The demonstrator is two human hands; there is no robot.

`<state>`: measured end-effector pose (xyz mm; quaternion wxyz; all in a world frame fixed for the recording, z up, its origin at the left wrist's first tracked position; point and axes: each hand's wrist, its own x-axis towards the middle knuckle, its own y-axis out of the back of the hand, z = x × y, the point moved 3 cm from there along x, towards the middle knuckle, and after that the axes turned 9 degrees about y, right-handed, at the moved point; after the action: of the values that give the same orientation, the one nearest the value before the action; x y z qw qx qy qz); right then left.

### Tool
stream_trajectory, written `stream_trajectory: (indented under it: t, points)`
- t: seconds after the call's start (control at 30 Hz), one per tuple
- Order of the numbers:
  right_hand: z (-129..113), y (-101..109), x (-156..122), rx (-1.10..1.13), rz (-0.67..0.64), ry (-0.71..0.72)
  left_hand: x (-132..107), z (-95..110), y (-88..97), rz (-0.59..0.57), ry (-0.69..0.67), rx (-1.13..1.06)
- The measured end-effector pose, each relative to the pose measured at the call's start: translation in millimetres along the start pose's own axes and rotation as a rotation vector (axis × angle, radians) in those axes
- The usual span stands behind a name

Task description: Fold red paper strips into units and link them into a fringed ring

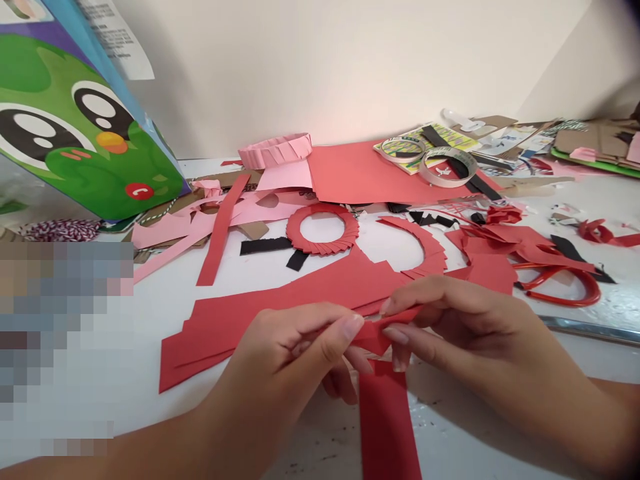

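Both my hands pinch one red paper strip (387, 420) just above the near edge of the white table (165, 303). My left hand (295, 353) grips the folded top of the strip between thumb and fingers. My right hand (450, 320) pinches the same fold from the right. The strip's free end hangs down toward me. Under my hands lie large red paper sheets (280, 300). Behind them sits a pleated red paper ring (323, 230) and a pleated red arc (425, 243).
A pleated pink ring (275, 150), pink strips (170, 230) and black scraps (265, 245) litter the middle. Tape rolls (447, 167) lie at the back, red-handled scissors (565, 283) at the right. A green cartoon box (75, 127) stands at the left. Cardboard clutter (590, 143) fills the far right.
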<state>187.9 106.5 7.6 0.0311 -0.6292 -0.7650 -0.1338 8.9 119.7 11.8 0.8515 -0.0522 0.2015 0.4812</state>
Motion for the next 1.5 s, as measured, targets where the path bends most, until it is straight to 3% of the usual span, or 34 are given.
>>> stream_trajectory:
  t: [0.43, 0.7, 1.27, 1.5]
  points:
    - [-3, -3, 2, -0.24, 0.055, 0.048, -1, 6, -1.1, -0.016, -0.057, -0.012]
    - [4, -2, -5, -0.021, -0.033, 0.0, 1, 5, 0.5, -0.029, -0.057, 0.03]
    - [5, -9, -5, 0.127, -0.145, -0.169, -3, 2, 0.2, 0.011, -0.049, 0.168]
    - [4, -12, -8, 0.144, -0.243, -0.129, -3, -2, 0.7, 0.013, -0.042, 0.156]
